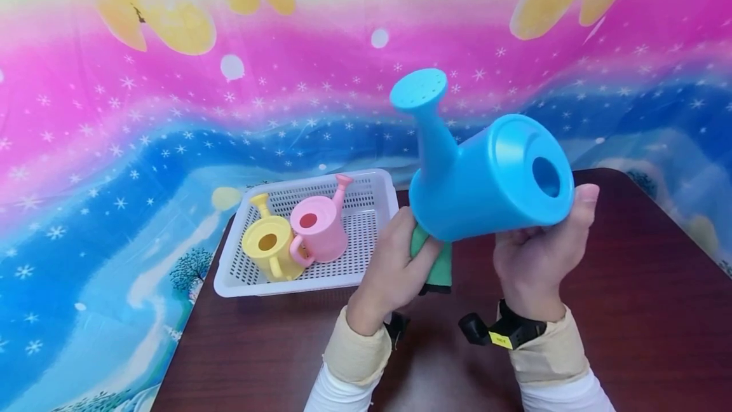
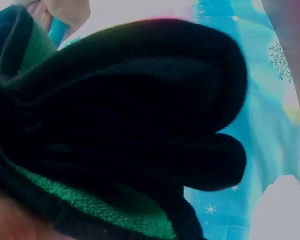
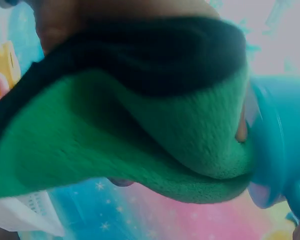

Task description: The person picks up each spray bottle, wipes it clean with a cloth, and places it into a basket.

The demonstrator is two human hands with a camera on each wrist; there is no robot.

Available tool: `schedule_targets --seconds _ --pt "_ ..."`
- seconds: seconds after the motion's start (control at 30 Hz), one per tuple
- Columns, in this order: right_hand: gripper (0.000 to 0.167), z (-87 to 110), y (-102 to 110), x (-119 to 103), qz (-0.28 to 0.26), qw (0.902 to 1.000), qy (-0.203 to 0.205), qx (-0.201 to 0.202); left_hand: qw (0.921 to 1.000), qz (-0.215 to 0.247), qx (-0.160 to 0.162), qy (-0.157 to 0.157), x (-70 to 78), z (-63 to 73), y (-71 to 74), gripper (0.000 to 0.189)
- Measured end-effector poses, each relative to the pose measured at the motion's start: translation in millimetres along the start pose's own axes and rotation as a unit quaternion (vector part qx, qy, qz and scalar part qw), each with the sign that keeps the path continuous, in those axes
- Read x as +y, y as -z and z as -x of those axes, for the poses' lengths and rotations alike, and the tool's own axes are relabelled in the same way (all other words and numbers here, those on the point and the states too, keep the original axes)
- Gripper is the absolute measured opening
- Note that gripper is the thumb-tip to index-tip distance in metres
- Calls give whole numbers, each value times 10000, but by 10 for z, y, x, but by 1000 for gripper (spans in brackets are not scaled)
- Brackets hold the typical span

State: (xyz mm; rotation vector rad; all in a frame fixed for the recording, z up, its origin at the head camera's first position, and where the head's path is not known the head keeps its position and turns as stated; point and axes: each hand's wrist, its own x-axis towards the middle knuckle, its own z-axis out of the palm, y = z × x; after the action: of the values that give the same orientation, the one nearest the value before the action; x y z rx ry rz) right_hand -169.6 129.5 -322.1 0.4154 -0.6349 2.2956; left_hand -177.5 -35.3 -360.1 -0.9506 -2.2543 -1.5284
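Note:
A blue watering can (image 1: pixel 474 192) is held up above the table, tilted, with its rose toward the upper left and its round opening facing right. My right hand (image 1: pixel 540 262) grips it from below and the right, thumb up beside the top rim; the other fingers are mostly hidden behind the can. My left hand (image 1: pixel 391 266) holds a green cloth (image 1: pixel 439 269) with a dark edge against the can's lower end. Folded cloth (image 2: pixel 140 110) fills most of the left wrist view. In the right wrist view the green cloth (image 3: pixel 115 140) touches the can's base (image 3: pixel 267 145).
A white perforated basket (image 1: pixel 220 281) stands at the left of the dark red-brown table (image 1: pixel 269 348). Inside it are a yellow watering can (image 1: pixel 257 240) and a pink watering can (image 1: pixel 328 234), side by side. A colourful printed cloth backdrop (image 1: pixel 320 81) hangs behind the table.

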Motion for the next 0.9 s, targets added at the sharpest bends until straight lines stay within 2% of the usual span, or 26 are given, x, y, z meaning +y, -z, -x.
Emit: schedule_targets --seconds 0.17,0.33,0.43,0.67,0.77,0.9 --pt "61 -68 6 -65 -152 9991 -134 361 9981 -87 -597 109 39 5 -1 32" --pt "59 -122 30 -80 -131 9994 -78 303 9969 33 -752 240 69 16 15 40" --pt "58 -136 44 -75 -163 9995 -100 248 9969 271 -686 281 64 26 34 46" --pt "57 -159 58 -74 -191 9994 -152 234 9960 807 -349 152 55 32 86 51" --pt "57 -166 80 -81 -293 9991 -286 136 9957 912 -61 176 54 35 109 51" --pt "57 -197 127 -109 -766 9951 -611 -154 9938 1006 452 135 57 37 130 51"
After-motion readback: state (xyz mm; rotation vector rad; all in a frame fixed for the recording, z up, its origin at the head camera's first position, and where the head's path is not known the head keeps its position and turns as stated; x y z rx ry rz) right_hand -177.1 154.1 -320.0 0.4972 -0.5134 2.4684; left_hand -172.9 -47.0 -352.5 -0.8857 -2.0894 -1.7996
